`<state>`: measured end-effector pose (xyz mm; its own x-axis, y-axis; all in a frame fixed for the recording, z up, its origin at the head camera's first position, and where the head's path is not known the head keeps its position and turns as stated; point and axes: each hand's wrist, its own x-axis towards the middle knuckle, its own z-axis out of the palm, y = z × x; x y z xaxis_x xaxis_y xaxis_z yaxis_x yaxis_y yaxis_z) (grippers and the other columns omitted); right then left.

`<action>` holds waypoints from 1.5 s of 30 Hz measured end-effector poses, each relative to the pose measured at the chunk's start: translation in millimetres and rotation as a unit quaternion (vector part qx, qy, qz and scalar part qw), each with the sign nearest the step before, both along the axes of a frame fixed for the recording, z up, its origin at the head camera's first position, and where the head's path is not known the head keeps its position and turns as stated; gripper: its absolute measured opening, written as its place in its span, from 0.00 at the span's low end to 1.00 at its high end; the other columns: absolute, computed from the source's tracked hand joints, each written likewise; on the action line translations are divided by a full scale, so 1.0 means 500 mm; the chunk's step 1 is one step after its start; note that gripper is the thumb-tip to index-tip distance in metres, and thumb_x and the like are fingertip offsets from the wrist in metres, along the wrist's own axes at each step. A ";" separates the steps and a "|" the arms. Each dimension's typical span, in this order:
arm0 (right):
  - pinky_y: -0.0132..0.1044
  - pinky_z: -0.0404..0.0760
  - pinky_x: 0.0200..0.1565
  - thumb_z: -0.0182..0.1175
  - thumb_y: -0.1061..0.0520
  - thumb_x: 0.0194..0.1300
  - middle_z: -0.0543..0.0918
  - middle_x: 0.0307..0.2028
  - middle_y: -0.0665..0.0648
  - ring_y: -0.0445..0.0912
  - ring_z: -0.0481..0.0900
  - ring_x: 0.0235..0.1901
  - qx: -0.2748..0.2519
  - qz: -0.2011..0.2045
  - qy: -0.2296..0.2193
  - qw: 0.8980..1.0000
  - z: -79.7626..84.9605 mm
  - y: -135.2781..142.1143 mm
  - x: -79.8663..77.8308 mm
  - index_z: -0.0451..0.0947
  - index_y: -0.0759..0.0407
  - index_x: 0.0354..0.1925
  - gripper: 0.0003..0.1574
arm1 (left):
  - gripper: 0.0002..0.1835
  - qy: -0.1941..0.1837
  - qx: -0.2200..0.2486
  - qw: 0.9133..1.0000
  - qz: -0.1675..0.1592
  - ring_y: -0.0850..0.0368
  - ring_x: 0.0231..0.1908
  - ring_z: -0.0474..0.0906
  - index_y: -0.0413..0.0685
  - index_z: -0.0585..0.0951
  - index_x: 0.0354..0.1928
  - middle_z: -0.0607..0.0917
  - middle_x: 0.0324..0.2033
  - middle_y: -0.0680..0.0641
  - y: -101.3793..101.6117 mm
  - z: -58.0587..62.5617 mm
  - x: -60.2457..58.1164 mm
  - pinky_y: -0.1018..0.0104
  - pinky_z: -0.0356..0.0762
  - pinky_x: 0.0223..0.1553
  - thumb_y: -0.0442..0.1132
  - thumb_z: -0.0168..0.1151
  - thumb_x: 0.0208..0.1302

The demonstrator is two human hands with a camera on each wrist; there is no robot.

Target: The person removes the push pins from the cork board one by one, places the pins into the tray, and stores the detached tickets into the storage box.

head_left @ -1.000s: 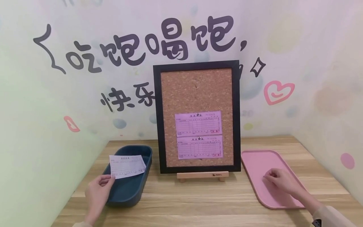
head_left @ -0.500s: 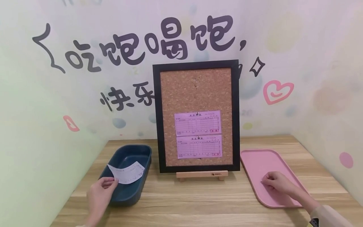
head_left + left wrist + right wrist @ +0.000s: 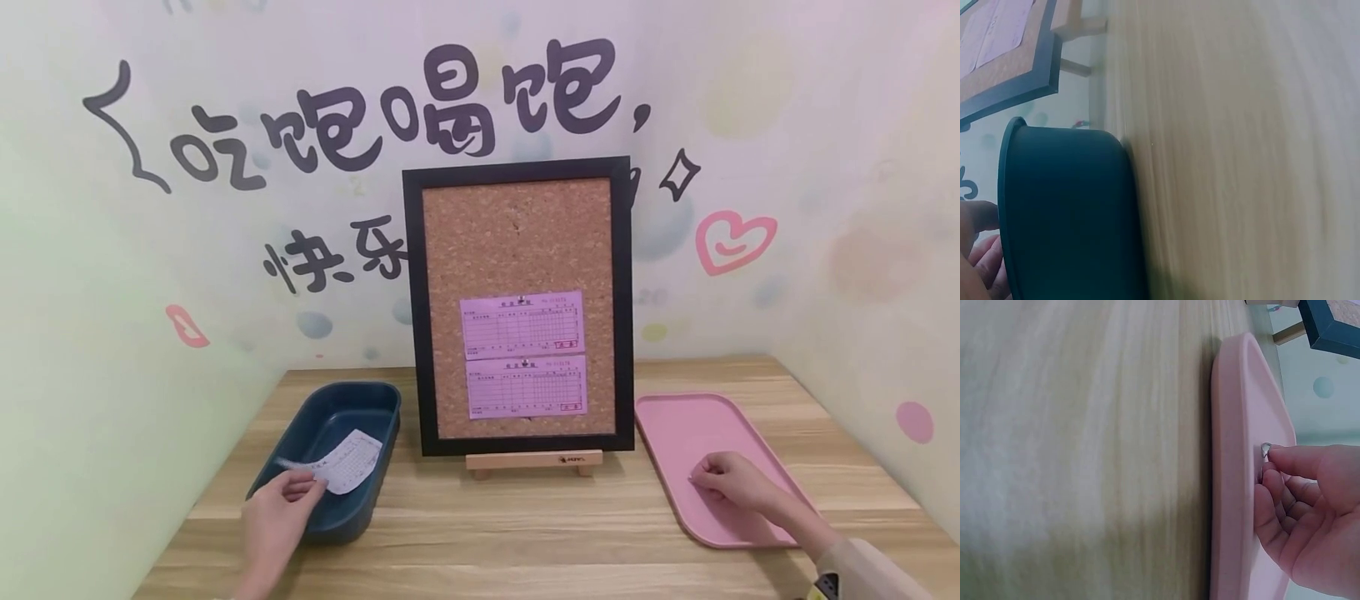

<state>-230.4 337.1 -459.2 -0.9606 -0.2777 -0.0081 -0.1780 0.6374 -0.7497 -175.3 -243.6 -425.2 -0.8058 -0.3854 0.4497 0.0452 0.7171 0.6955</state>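
Observation:
My left hand [image 3: 277, 512] pinches the near edge of a white printed receipt slip [image 3: 348, 462], which curves down inside the dark blue bin [image 3: 390, 400]. In the left wrist view the bin's outer wall [image 3: 1072, 206] hides the slip, and only part of the left hand [image 3: 984, 256] shows. Low over the pink tray [image 3: 693, 417] is my right hand [image 3: 738, 483]. Its thumb and curled fingers hold a small silvery pushpin [image 3: 1265, 449] in the right wrist view. Two purple receipt slips [image 3: 522, 323] are pinned one above the other on the corkboard [image 3: 517, 242].
The black-framed corkboard leans on a small wooden easel [image 3: 534, 461] between bin and tray. All of them stand on a wood-grain table [image 3: 510, 533]. A printed wall [image 3: 225, 50] closes off the back, with more wall at both sides.
The left hand has shifted right and over the bin, and the slip has gone from nearly flat above it to curved and lower inside. The right hand has barely moved.

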 end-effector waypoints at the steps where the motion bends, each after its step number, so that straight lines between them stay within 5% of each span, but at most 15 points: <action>1: 0.26 0.69 0.20 0.57 0.62 0.59 0.69 0.17 0.49 0.34 0.66 0.17 0.001 -0.002 0.000 1.000 0.000 -0.001 0.000 0.72 0.66 0.24 0.09 | 0.07 0.001 -0.001 1.000 0.000 0.73 0.19 0.74 0.37 0.82 0.27 0.84 0.23 0.42 0.001 0.000 0.001 0.86 0.69 0.21 0.32 0.70 0.45; 14: 0.26 0.68 0.19 0.57 0.62 0.59 0.71 0.17 0.50 0.35 0.67 0.17 0.002 -0.014 -0.004 1.000 0.003 -0.005 0.002 0.73 0.66 0.25 0.09 | 0.09 -0.012 -0.014 1.000 0.004 0.64 0.20 0.78 0.37 0.83 0.28 0.84 0.22 0.44 0.017 0.002 0.006 0.84 0.70 0.20 0.35 0.71 0.45; 23: 0.28 0.72 0.22 0.58 0.60 0.59 0.73 0.20 0.53 0.36 0.69 0.20 0.001 -0.007 -0.006 1.000 0.004 0.004 -0.003 0.75 0.67 0.28 0.10 | 0.09 0.028 -0.006 0.999 -0.037 0.65 0.20 0.77 0.36 0.82 0.28 0.84 0.23 0.43 0.025 -0.001 -0.005 0.79 0.74 0.20 0.31 0.72 0.42; 31: 0.29 0.73 0.22 0.56 0.59 0.62 0.73 0.21 0.53 0.37 0.69 0.20 -0.004 0.006 -0.003 1.000 0.020 0.011 -0.013 0.74 0.68 0.30 0.11 | 0.09 0.045 -0.009 0.996 -0.075 0.70 0.22 0.76 0.39 0.82 0.30 0.84 0.24 0.46 0.048 0.004 -0.021 0.86 0.72 0.26 0.30 0.70 0.44; 39: 0.30 0.75 0.21 0.55 0.63 0.61 0.74 0.22 0.54 0.36 0.69 0.20 -0.031 0.037 0.013 0.999 0.061 0.005 -0.032 0.72 0.73 0.32 0.10 | 0.09 0.068 0.011 0.990 -0.121 0.59 0.27 0.81 0.39 0.82 0.32 0.85 0.27 0.46 0.089 0.024 -0.064 0.84 0.74 0.30 0.30 0.70 0.46; 45: 0.33 0.78 0.24 0.56 0.61 0.62 0.76 0.24 0.56 0.38 0.72 0.22 -0.007 0.042 0.043 0.998 0.125 -0.022 -0.059 0.73 0.71 0.34 0.11 | 0.11 0.076 0.064 0.979 -0.176 0.54 0.32 0.82 0.38 0.81 0.36 0.85 0.31 0.45 0.148 0.060 -0.109 0.79 0.77 0.32 0.31 0.68 0.49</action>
